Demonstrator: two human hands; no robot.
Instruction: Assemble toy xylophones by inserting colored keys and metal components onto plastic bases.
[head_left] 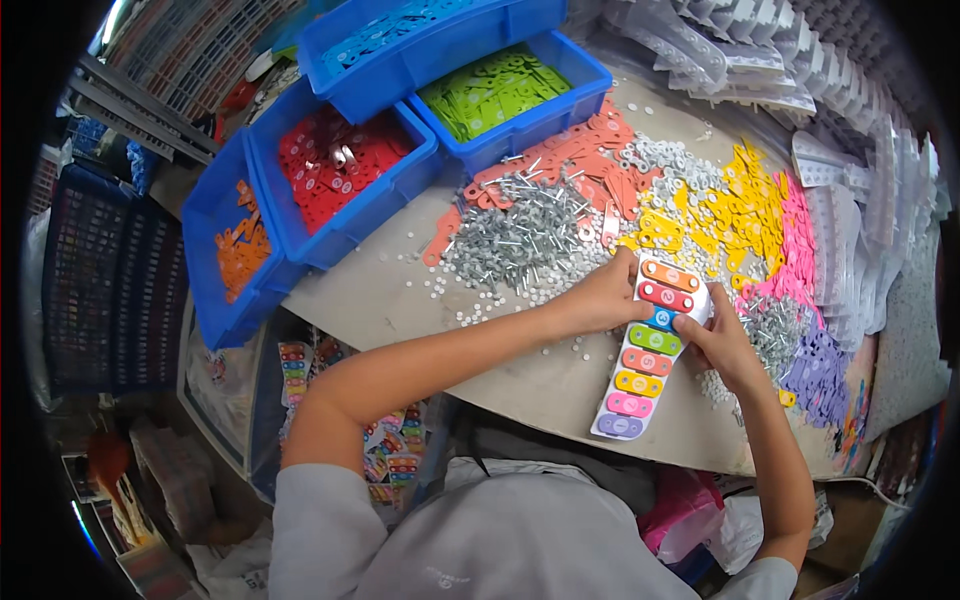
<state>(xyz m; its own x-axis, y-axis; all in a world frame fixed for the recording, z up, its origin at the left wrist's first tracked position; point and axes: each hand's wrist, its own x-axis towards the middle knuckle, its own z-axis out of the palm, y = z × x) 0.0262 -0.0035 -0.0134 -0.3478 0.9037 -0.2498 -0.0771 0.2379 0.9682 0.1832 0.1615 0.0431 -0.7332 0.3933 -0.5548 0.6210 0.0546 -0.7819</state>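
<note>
A toy xylophone (655,339) with a white base and a column of coloured bars is held over the near edge of the table. My left hand (603,296) grips its left side near the top, thumb at the blue bar. On the opposite side my right hand (724,345) is closed on the edge, its thumb pressing by the blue bar's right end. Just beyond lie heaps of silver screws or pins (520,235), small white washers (672,160), coral bars (600,140) and yellow bars (755,205).
Blue bins hold red bars (335,165), green bars (495,92) and orange bars (243,245). White plastic bases (850,220) are stacked at the right, near pink bars (795,250) and purple bars (820,375). Finished xylophones (400,440) lie below the table's left side.
</note>
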